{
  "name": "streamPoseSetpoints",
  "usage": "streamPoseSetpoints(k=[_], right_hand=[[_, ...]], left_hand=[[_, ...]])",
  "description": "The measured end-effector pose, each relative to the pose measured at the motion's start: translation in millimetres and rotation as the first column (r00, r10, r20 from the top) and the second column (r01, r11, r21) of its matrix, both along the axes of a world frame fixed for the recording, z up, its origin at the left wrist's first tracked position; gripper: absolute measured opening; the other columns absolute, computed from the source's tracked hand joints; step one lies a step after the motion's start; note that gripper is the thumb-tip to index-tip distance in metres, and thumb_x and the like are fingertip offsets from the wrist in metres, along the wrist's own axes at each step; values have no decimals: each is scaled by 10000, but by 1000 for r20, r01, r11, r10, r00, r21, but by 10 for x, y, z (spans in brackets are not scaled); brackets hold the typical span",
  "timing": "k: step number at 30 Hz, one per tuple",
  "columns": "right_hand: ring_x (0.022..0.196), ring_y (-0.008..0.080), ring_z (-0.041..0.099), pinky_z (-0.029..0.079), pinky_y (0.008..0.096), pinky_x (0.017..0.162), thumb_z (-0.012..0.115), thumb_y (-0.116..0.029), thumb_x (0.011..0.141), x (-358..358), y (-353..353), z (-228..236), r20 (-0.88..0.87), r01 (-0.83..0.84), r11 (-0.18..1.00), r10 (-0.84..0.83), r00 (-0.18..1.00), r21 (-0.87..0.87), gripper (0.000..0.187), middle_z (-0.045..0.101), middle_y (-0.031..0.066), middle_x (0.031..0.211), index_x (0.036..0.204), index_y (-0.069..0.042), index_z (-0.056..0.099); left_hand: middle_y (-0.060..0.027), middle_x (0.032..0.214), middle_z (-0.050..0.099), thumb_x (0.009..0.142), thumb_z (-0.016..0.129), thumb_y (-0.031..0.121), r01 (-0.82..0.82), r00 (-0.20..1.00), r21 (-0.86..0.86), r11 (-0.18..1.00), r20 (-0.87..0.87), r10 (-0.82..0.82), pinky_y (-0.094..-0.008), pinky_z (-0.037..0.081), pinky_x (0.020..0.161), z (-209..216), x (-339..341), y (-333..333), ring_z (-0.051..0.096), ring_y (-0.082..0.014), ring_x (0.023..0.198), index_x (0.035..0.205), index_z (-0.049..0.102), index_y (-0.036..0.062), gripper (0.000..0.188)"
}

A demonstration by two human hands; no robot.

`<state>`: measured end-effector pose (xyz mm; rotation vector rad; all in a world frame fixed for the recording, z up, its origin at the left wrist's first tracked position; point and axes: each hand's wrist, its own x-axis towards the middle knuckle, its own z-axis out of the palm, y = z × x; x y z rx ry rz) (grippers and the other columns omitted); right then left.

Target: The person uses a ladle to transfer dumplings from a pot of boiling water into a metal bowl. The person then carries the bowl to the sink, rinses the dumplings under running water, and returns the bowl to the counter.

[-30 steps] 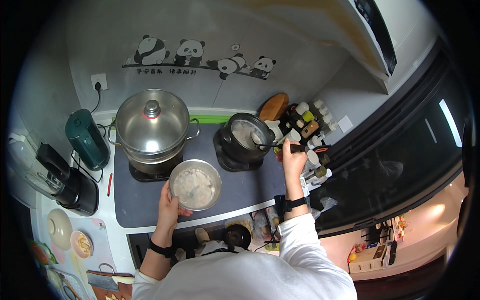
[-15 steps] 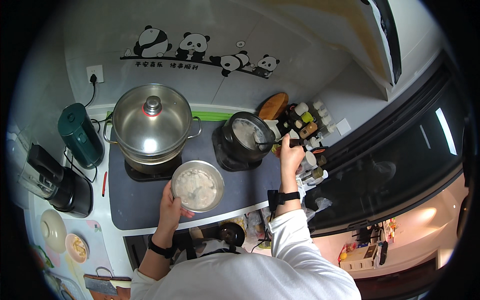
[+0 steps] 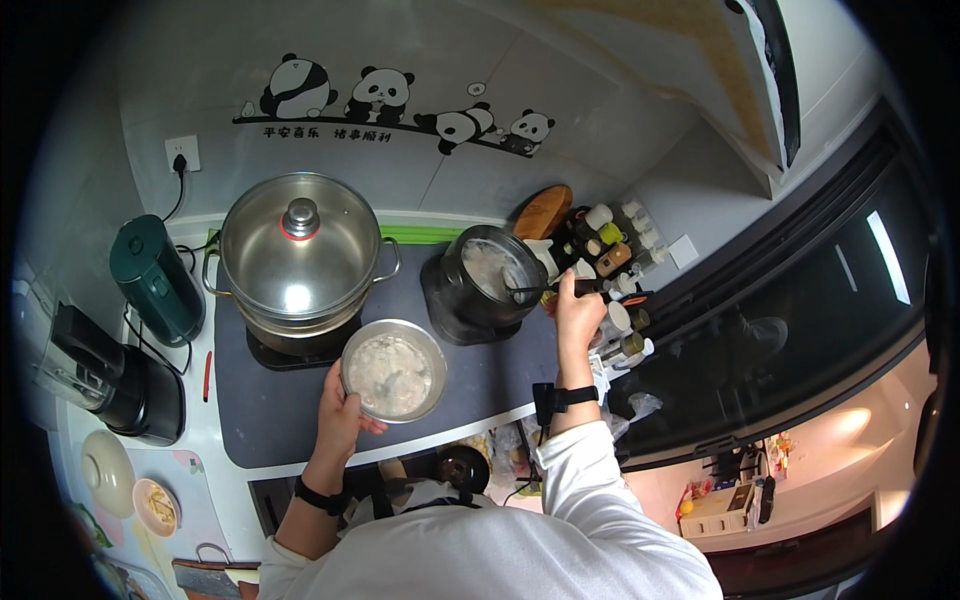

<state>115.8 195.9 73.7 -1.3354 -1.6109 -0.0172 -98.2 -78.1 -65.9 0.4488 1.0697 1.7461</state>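
My left hand (image 3: 342,412) grips a round metal bowl (image 3: 437,378) by its left and lower rim, fingers beneath it. Pale, foamy liquid fills much of the bowl, which is held over the dark mat at the counter's front edge. Farther right, my right hand (image 3: 580,316) is closed around the black handle of a ladle (image 3: 528,290). The ladle's head dips into a dark pot (image 3: 462,262) of whitish, frothy liquid, so its exact shape is partly hidden. This pot rests on a black cooker.
A large lidded steel pot (image 3: 295,235) stands at the back left. Beside it are a green kettle (image 3: 158,280) and a blender (image 3: 150,390). Several seasoning bottles (image 3: 612,260) crowd the right corner. A small bowl (image 3: 157,507) and a knife (image 3: 208,580) lie at lower left.
Both hands keep their grips and nearly their places. The ladle stays in the dark pot, its head shifted slightly. The whole view has moved a little.
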Motion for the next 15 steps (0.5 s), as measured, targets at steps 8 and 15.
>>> streamPoseSetpoints(k=[8,15], right_hand=[[404,171,599,473,299,420,607,-323,910,112,110,-121,55,32,999,-31,998,-29,484,592,86,464,595,41,648],[410,171,602,479,300,429,602,-318,910,75,71,-82,38,24,998,-22,999,-62,479,599,87,470,599,43,647]], left_hand=[[-237,1192,568,851,298,-49,-25,1000,10,1000,0,25,-238,541,415,11,-7,-10,635,-191,520,1466,166,30,634],[-243,1229,537,852,291,-54,-28,1000,3,1000,4,28,-244,547,422,-1,-15,-20,639,-204,531,1471,147,35,641]])
